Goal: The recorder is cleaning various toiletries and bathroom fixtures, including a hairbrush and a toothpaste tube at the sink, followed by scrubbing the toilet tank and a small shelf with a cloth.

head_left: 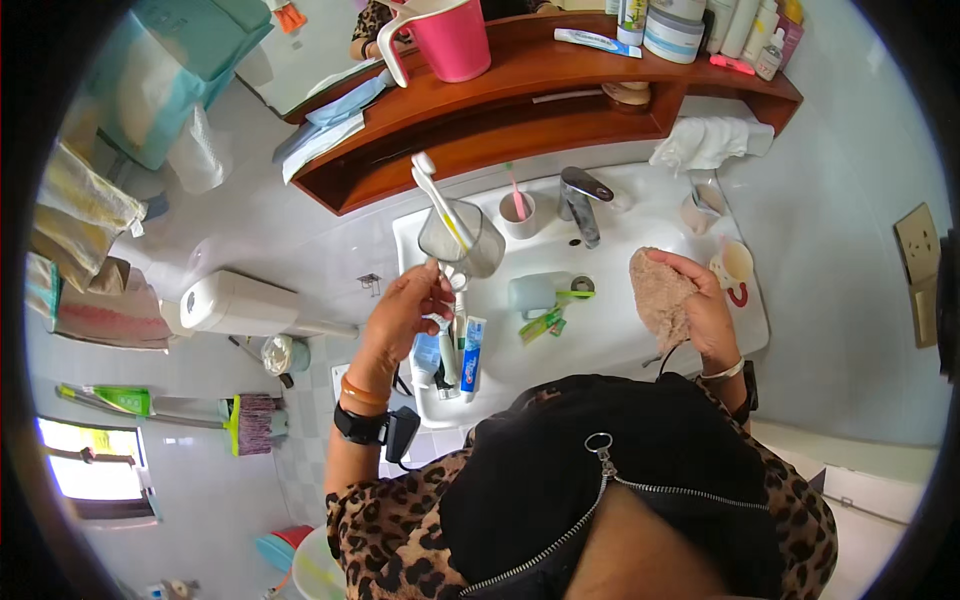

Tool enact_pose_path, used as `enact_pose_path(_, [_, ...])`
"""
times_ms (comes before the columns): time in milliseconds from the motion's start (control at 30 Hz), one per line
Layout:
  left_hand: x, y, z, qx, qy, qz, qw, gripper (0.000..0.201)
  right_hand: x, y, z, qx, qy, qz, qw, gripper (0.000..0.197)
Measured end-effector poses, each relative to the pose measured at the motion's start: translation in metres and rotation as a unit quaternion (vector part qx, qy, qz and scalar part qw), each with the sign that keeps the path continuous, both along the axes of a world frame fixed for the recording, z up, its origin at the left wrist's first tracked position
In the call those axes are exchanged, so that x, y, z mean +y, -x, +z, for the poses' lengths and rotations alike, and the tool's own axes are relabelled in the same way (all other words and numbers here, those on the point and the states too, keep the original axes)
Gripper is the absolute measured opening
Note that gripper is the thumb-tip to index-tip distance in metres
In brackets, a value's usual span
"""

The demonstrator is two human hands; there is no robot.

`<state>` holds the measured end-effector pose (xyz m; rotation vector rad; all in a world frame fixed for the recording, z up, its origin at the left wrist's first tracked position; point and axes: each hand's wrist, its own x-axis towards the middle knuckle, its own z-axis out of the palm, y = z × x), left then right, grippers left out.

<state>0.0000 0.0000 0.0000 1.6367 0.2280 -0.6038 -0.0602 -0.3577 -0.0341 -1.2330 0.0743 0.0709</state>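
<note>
My left hand [408,308] is closed at the near edge of a translucent grey cup [480,243], its fingertips pinched there. The cup holds a white-and-yellow toothbrush [450,215] and leans over the sink's left side. In my right hand [708,318] is a crumpled beige-pink cloth [660,298], held above the right of the basin. Under my left hand, a blue toothpaste tube [473,358] and several white tubes lie on the sink rim. A pale blue-green cup [532,294] lies in the basin beside a green-handled brush [540,327].
Behind the white sink [610,355] stands a chrome faucet [582,205], with a white cup [517,216] holding a pink toothbrush. A red-handled cup [735,265] sits at the right rim. Above runs a wooden shelf [530,75] bearing a pink jug [450,45] and several bottles.
</note>
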Motion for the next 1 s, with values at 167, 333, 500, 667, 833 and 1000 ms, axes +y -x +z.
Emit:
enact_pose_path(167, [0.001, -0.014, 0.015, -0.045, 0.044, 0.090, 0.994, 0.032, -0.006, -0.001, -0.004, -0.012, 0.001, 0.004, 1.000, 0.057])
enact_pose_path(333, [0.019, -0.029, 0.028, -0.065, 0.062, 0.131, 0.987, 0.033, -0.003, 0.001, 0.000, -0.013, 0.006, -0.007, 1.000, 0.055])
enact_pose_path(500, [0.007, -0.024, 0.030, -0.054, 0.004, 0.080, 0.995, 0.033, -0.014, 0.009, -0.005, -0.004, -0.011, -0.037, 0.999, 0.053])
enact_pose_path(667, [-0.028, -0.016, 0.057, -0.044, -0.001, -0.032, 0.999, 0.036, -0.020, 0.010, -0.010, -0.002, -0.037, -0.040, 0.998, 0.053])
enact_pose_path(833, [-0.066, -0.018, 0.099, -0.094, 0.013, -0.079, 0.992, 0.037, -0.020, 0.013, -0.008, -0.003, -0.038, -0.041, 0.998, 0.054])
enact_pose_path(1000, [-0.108, -0.038, 0.139, -0.133, 0.040, -0.139, 0.980, 0.039, -0.027, 0.021, -0.006, -0.008, -0.023, -0.020, 0.999, 0.051])
